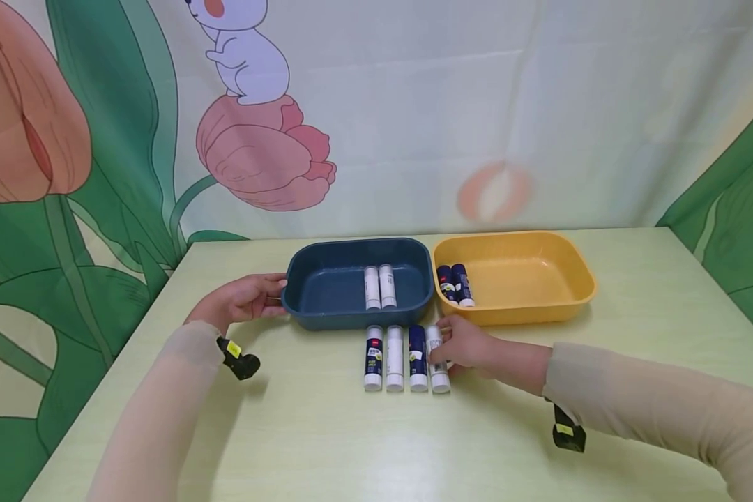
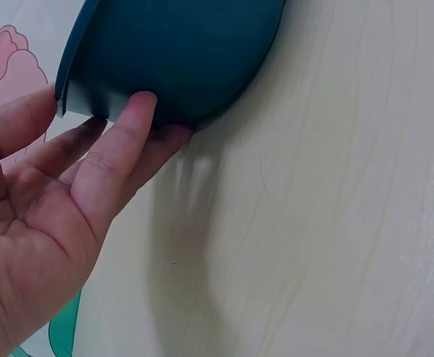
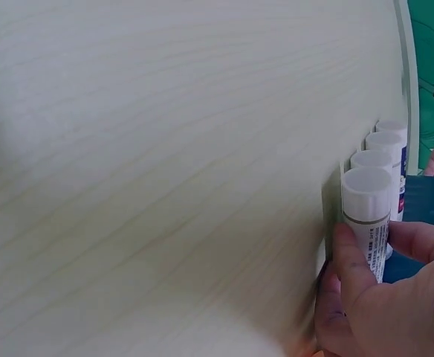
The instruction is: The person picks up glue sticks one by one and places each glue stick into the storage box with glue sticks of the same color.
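Pale tbl (image 1: 351, 446) w/ R hand (image 1: 467, 343) round rightmost white glue stick (image 1: 440, 380), L hand (image 1: 249, 298) straight-fingered vs. blue tray (image 1: 332, 321)

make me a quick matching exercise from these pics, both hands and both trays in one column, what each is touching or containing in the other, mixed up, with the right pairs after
Column one
1. left hand
2. right hand
3. blue tray
4. yellow tray

Column two
A. contains two dark blue tubes
B. pinches the rightmost white tube
C. contains two white tubes
D. touches the blue tray's left end

Right pairs
1-D
2-B
3-C
4-A
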Demonstrator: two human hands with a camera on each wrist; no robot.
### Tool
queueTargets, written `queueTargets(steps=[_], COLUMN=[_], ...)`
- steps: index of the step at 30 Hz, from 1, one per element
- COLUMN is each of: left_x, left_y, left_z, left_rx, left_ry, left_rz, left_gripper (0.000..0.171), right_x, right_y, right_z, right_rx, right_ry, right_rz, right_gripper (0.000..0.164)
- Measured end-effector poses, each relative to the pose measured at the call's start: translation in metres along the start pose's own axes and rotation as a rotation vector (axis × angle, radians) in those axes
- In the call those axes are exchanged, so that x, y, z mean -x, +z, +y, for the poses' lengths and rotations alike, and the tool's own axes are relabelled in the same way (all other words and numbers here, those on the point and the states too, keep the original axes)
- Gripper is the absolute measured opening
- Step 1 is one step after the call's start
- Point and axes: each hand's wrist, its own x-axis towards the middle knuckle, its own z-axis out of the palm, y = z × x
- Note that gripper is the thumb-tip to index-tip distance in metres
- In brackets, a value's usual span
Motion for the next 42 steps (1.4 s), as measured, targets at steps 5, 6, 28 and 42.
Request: queueTargets(steps=[5, 6, 28, 42], left_x=[0.0, 0.0, 0.003, 0.0], left_y=[0.0, 0.0, 0.0, -0.001], left_z=[-0.001, -0.001, 0.005, 0.0], left_rx=[-0.007, -0.008, -0.015, -0.009], left_ry=[0.004, 0.004, -0.015, -0.017], left_rz=[-0.001, -0.001, 0.015, 0.012], left_gripper=[0.06, 0.061, 0.061, 0.06], right_x=[0.002, 0.002, 0.045, 0.038], right_y=[-0.003, -0.004, -0.048, -0.091], right_z=[-0.002, -0.002, -0.063, -0.154], right_rx=[0.004, 0.005, -0.048, -0.04], right_ry=[0.023, 0.025, -0.089, -0.138], right_rz=[-0.002, -0.002, -0.056, -0.039], right_gripper=[0.066, 0.066, 0.07, 0.07])
